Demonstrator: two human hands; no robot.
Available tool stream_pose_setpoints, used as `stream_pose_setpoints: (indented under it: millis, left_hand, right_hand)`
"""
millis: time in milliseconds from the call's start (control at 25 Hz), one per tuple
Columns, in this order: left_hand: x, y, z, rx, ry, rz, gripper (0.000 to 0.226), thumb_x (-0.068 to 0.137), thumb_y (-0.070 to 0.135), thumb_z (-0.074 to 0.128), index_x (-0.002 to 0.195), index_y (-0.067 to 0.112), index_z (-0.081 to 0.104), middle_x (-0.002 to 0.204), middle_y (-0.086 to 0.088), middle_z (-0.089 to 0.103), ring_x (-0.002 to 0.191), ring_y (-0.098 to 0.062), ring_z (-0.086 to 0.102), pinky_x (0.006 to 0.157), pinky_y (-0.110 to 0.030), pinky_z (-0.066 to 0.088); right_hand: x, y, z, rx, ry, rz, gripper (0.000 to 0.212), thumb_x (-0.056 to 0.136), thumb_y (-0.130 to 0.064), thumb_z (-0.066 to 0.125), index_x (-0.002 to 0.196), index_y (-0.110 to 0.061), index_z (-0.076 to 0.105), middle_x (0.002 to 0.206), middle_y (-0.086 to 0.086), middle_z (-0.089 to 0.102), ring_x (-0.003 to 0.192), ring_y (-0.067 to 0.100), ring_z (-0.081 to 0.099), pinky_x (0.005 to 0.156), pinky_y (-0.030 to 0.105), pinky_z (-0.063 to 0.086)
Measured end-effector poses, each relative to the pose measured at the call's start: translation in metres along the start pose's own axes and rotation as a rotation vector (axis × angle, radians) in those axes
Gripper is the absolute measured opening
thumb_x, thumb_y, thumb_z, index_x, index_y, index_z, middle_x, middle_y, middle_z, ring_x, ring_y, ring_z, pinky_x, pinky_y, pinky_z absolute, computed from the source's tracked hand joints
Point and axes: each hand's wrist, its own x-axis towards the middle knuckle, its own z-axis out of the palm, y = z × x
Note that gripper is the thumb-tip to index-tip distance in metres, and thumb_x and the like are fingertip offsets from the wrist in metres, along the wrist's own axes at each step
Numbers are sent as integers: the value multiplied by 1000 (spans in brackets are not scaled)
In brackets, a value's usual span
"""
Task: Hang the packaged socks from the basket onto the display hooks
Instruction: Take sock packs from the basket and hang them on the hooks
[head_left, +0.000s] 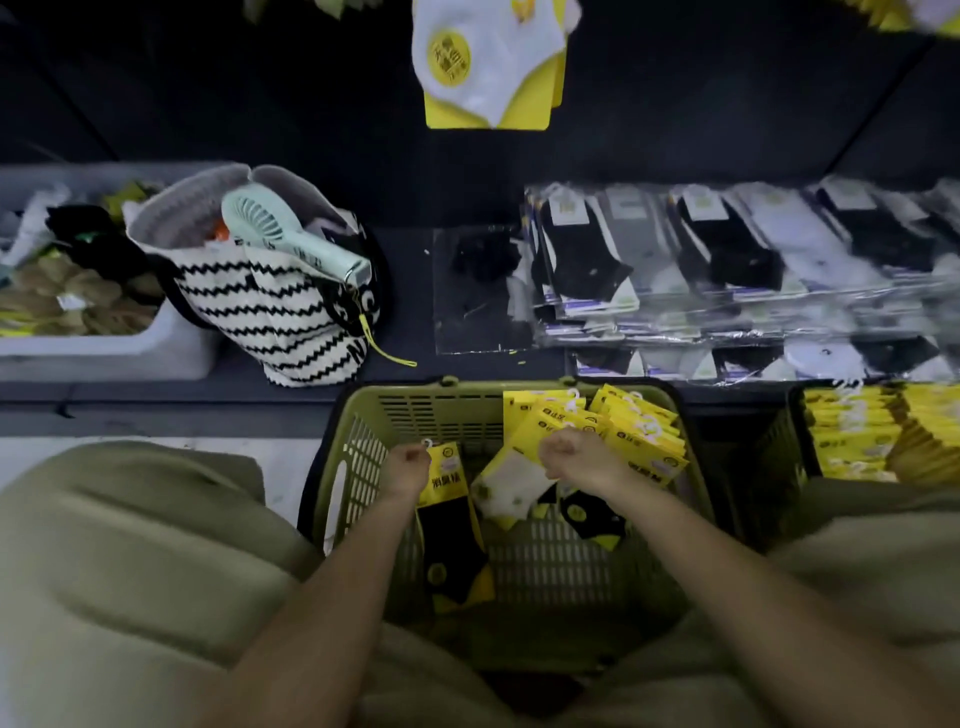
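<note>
A green plastic basket (415, 415) stands in front of me between my knees. My left hand (404, 470) grips the yellow card top of a black sock pack (451, 530) that hangs down inside the basket. My right hand (574, 460) is curled around the top of a white sock pack (511, 486), with a black pack (589, 514) right below it. More yellow-carded packs (641, 431) lean in the basket's far right corner. White socks on a yellow card (488, 62) hang from the dark display wall above.
A striped tote bag (270, 306) with a mint hand fan (291, 234) sits on the dark shelf. Clear-wrapped sock bundles (727, 270) fill the shelf's right side. A white bin (104, 343) of socks is at left. A second basket (779, 447) of yellow packs stands at right.
</note>
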Motion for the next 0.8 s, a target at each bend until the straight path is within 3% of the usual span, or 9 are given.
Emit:
stream_pose_setpoints:
  millis: [120,280,440,600,720,800]
  left_hand:
    - [9,-18,13,82,-52,-80,36,94,8,46,128,0,53,120,-20,59,103,-34,58,72,-25,37]
    - [30,-34,22,81,-30,-154,33,90,5,50,123,0,54,121,-18,59,96,-29,57,69,-23,35]
    - [52,-36,26,43,-21,-199,12,90,5,49,91,8,61,113,-22,62,92,-31,60,71,-33,43]
    - [71,-43,26,-11,10,-241,28,87,2,53,114,-3,59,114,-22,63,104,-33,60,76,-32,44]
    - [75,-45,26,-83,57,-261,25,87,3,54,110,0,61,111,-18,65,100,-31,61,77,-32,45]
    - [73,-45,29,-72,10,-232,23,89,6,53,111,3,60,110,-17,64,98,-29,60,81,-33,46]
  right_hand:
    - [11,12,30,-9,-73,68,27,95,-21,52,113,-3,62,116,12,60,104,29,62,95,43,48]
    - [25,35,49,-39,-56,129,12,93,-18,53,91,-12,63,93,7,60,88,22,59,82,35,47]
    - [35,55,51,-21,-53,260,21,93,-20,55,107,-7,63,99,13,64,92,29,63,89,44,50]
    - [42,66,51,25,-21,356,22,92,-24,56,110,-13,64,99,5,63,94,24,63,90,41,52]
    - [46,72,50,-130,-6,414,27,93,-30,53,100,-8,67,86,5,61,83,22,59,72,29,45]
    - [44,75,50,-188,12,481,35,92,-35,51,97,-3,66,80,8,58,80,26,58,61,28,38]
